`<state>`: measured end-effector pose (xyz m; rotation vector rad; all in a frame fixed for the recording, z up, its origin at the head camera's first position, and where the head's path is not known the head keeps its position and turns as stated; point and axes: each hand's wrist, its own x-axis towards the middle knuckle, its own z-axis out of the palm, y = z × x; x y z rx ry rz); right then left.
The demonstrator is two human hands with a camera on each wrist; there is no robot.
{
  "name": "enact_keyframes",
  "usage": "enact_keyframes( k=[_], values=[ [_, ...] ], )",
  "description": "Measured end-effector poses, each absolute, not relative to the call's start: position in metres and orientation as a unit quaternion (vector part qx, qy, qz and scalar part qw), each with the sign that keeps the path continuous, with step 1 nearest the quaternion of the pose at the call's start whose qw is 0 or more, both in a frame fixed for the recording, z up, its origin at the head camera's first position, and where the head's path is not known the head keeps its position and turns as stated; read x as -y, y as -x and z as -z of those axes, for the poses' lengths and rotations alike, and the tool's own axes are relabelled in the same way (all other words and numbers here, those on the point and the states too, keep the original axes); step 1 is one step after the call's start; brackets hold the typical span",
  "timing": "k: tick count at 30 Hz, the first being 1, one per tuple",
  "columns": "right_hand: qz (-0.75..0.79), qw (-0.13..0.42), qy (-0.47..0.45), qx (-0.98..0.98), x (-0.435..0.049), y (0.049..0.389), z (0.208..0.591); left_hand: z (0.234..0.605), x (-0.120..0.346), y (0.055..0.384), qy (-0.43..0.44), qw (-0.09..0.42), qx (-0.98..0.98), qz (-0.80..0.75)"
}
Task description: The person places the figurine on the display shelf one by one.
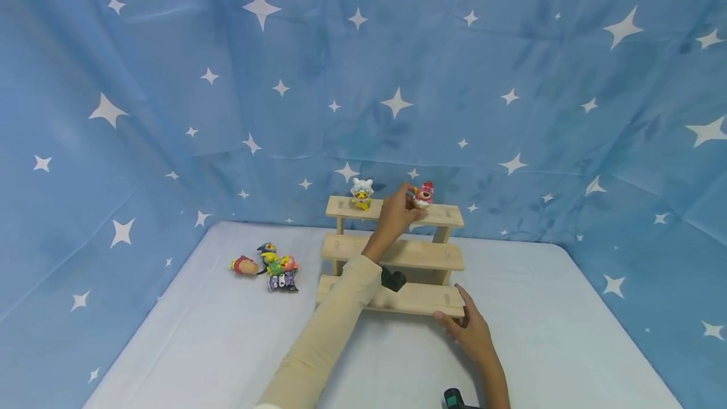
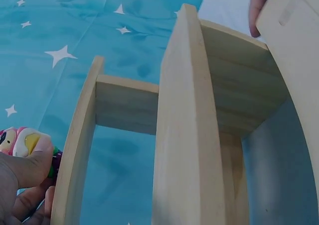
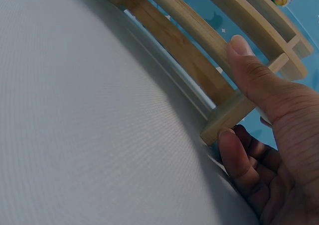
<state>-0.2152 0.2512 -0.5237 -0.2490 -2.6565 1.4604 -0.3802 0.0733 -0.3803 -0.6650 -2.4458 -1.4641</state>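
A three-tier wooden display stand (image 1: 417,298) stands on the white table. My left hand (image 1: 396,210) reaches over it and pinches a pink bear-like figurine (image 1: 423,194) at the right part of the top tier. In the left wrist view, the thumb lies across the front of the figurine (image 2: 30,141), with its lower part beside the top board. My right hand (image 1: 472,330) grips the front right corner of the bottom tier. Its thumb presses the board's front edge and its curled fingers are by the leg (image 3: 227,118). A yellow figurine with a white hat (image 1: 361,193) stands on the top tier's left end.
Left of the stand, several figurines lie grouped on the table, among them a red-and-tan one (image 1: 245,266), a green one (image 1: 275,267) and a purple-and-black one (image 1: 283,281). A blue star-patterned curtain (image 1: 363,81) hangs close behind the stand and along both sides.
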Motion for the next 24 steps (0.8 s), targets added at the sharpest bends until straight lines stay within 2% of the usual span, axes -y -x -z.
enact_keyframes(
  k=[10,24],
  values=[
    [-0.488,0.051,0.087,0.867,-0.250,0.213,0.523,0.385,-0.084,0.383,0.218,0.137,0.847,0.464],
    [-0.484,0.053,0.081,0.870,-0.253,0.215,0.524,0.384,-0.084,0.383,0.211,0.118,0.859,0.451]
  ],
)
